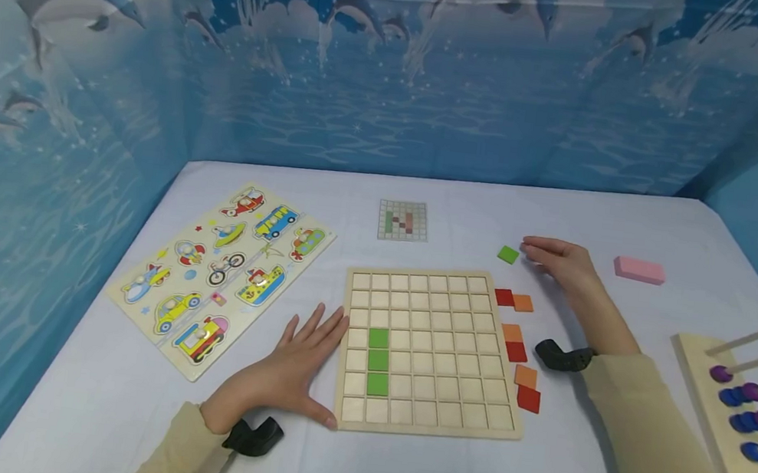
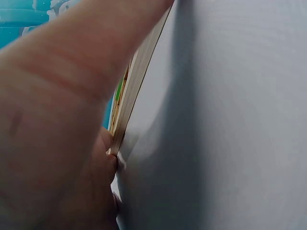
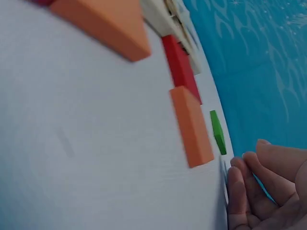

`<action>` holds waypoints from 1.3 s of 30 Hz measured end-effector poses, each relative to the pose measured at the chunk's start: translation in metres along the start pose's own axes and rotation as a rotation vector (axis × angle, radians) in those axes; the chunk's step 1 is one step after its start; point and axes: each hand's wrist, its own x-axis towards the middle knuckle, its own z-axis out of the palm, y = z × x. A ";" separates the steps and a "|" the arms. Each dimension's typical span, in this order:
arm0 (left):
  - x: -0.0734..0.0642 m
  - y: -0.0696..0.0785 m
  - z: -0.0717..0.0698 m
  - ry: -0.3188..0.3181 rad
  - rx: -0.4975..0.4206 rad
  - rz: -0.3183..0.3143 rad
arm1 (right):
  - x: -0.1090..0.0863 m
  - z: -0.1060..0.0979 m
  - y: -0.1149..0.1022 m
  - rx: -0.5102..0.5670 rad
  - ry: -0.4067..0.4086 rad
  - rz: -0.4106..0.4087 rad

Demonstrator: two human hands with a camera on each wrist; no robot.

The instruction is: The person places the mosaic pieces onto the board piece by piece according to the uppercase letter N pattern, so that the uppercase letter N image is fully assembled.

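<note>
A wooden grid board [image 1: 428, 430] lies on the white table, with three green tiles [image 1: 377, 360] stacked in one column of its left part. My left hand [image 1: 291, 372] is spread flat on the table, its fingertips and thumb touching the board's left edge. Beyond the board's far right corner, a loose green tile [image 1: 507, 255] lies on the cloth. My right hand [image 1: 561, 267] hovers just right of that tile, apart from it, fingers extended and nothing held. Red tiles [image 1: 515, 352] and orange tiles [image 1: 526, 376] lie in pairs along the board's right side.
A small pattern card [image 1: 404, 221] lies behind the board. To the left is a vehicle picture puzzle [image 1: 209, 272]. A pink block [image 1: 639, 270] sits at the far right, and a wooden peg stand with beads [image 1: 713, 426] occupies the near right.
</note>
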 end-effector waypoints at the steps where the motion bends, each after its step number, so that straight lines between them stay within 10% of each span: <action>1: 0.000 0.000 0.000 0.002 0.003 -0.001 | 0.000 0.002 0.000 -0.031 0.007 -0.016; 20: -0.001 0.000 -0.002 0.004 0.008 -0.032 | 0.004 0.026 -0.001 -0.320 0.134 -0.255; 39: 0.001 0.001 -0.001 -0.006 -0.004 -0.015 | 0.001 0.007 0.005 -0.075 0.112 -0.116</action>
